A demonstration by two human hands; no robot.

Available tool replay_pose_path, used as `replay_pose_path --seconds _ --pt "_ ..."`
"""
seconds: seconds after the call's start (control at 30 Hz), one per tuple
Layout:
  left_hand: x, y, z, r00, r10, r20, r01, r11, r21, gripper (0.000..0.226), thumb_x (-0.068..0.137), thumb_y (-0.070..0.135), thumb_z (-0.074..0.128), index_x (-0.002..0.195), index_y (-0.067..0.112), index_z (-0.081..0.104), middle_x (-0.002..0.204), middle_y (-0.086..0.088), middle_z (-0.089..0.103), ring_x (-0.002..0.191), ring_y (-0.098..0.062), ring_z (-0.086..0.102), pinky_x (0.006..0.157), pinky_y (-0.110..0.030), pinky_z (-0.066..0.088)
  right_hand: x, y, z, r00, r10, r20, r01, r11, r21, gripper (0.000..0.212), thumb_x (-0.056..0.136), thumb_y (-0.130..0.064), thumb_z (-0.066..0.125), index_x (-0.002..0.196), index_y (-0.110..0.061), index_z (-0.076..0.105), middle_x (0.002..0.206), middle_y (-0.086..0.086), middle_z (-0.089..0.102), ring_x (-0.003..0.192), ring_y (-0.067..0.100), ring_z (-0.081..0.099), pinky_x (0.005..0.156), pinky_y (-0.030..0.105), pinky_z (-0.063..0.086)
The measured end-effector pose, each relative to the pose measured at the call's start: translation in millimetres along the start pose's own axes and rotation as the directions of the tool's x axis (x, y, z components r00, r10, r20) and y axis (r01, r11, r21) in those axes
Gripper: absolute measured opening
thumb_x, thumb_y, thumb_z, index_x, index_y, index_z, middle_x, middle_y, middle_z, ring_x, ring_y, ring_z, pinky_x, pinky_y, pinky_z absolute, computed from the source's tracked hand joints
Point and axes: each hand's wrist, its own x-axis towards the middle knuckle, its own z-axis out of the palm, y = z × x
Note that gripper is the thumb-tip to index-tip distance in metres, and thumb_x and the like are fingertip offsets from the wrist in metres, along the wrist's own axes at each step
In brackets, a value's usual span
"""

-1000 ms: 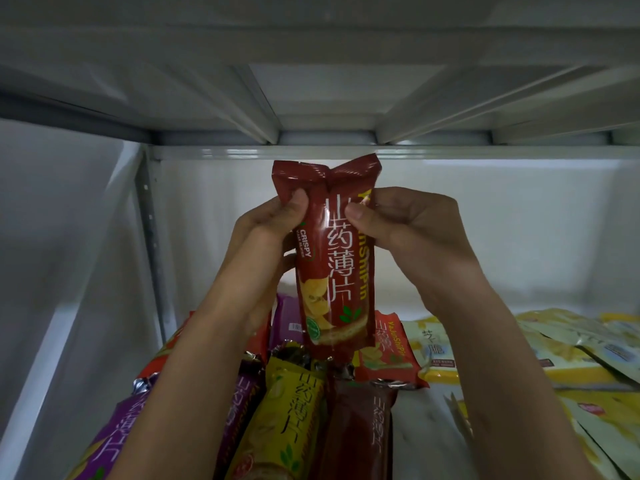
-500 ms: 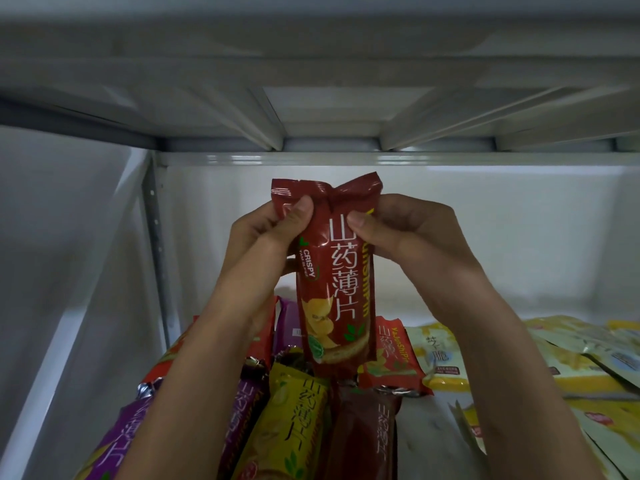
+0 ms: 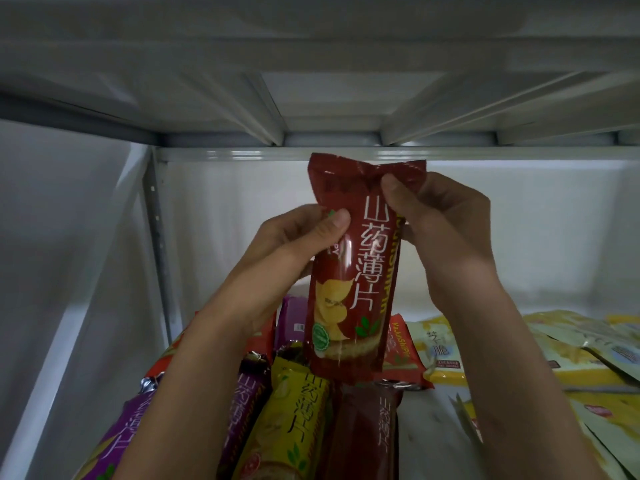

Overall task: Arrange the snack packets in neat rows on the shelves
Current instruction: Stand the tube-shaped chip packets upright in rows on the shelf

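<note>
1. Held upright in the air, above the shelf and in front of its white back wall (image 3: 519, 237): tall dark red glossy foil snack packet (image 3: 349, 271), printed face toward the camera, lower end hanging just over the packets lying below.
2. Left hand (image 3: 287, 237): raised from below, thumb pressed on the packet's left edge at upper middle, other fingers hidden behind the foil; clenched on the packet.
3. Right hand (image 3: 446, 223): raised higher, thumb pinching the crimped top right corner, remaining fingers curled behind; also grasping the packet. Both forearms rising steeply from the bottom of the view.
4. Risk, as a judgement: slippery foil and a grip only on edges, so possible slip or twist during lowering, with a crooked landing.
5. Risk: lower end very near the yellow foil packet (image 3: 291, 420) and the dark red packet lying flat (image 3: 367, 441); a careless descent likely to push them and disturb the row.
6. Risk: crisps inside probably fragile; too hard a squeeze from the thumbs likely to crush them.
7. Risk: pale yellow flat packets (image 3: 571, 358) piled loosely at the right, well apart from the hands; a wide right elbow movement able to shift them.
8. Low underside of the grey metal shelf above (image 3: 311, 81), close over the packet's top; lifting higher likely to bump it.
</note>
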Motion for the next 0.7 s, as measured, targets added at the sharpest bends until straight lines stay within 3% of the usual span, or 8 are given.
replay_pose_path --seconds 0.07,0.23,0.47,0.7 --pt "-0.3 -1.3 -1.4 0.999 -0.005 0.035 0.004 1.0 0.015 0.051 0.083 0.045 0.068 0.119 0.01 0.075 0.113 -0.007 0.079 0.109 -0.025 0.075 0.1 -0.041 0.056 -0.2 -3.0 -1.5 1.0 0.011 -0.005 -0.011 1.0 0.015 0.01 0.094 -0.019 0.075 0.088 -0.01 0.077 0.087 0.007 0.079 0.085 0.024 0.077 0.082 0.042 0.063" --pt "-1.1 -2.1 -1.1 0.997 0.059 0.045 -0.06 0.998 0.027 0.033 0.093 0.026 0.066 0.117 0.006 0.075 0.108 -0.01 0.08 0.101 -0.025 0.078 0.082 -0.027 0.062 -1.0 -9.5 -4.4 0.991 0.092 0.098 -0.098 0.994 0.054 0.005 0.093 -0.017 0.072 0.092 -0.015 0.077 0.084 0.0 0.077 0.078 0.013 0.074 0.076 0.035 0.057" --pt "-0.7 -3.5 2.2 0.992 0.109 0.069 -0.112 0.992 0.056 0.035 0.089 0.022 0.068 0.122 0.009 0.074 0.11 -0.005 0.08 0.103 -0.021 0.077 0.084 -0.026 0.061 -2.6 -11.8 -7.6 0.988 0.098 0.121 -0.108 0.991 0.079 0.014 0.088 -0.024 0.079 0.083 -0.012 0.075 0.075 -0.001 0.076 0.071 0.014 0.075 0.066 0.026 0.059" --pt "-0.9 -9.5 -0.1 0.974 0.004 0.228 -0.014 0.999 0.043 0.047 0.083 0.024 0.072 0.128 0.013 0.069 0.123 -0.003 0.077 0.116 -0.022 0.073 0.099 -0.034 0.059 -3.5 -10.8 -5.1 0.994 0.111 -0.013 -0.107 0.982 0.158 0.015 0.09 -0.021 0.078 0.084 -0.008 0.075 0.075 0.003 0.076 0.068 0.016 0.074 0.061 0.021 0.057"
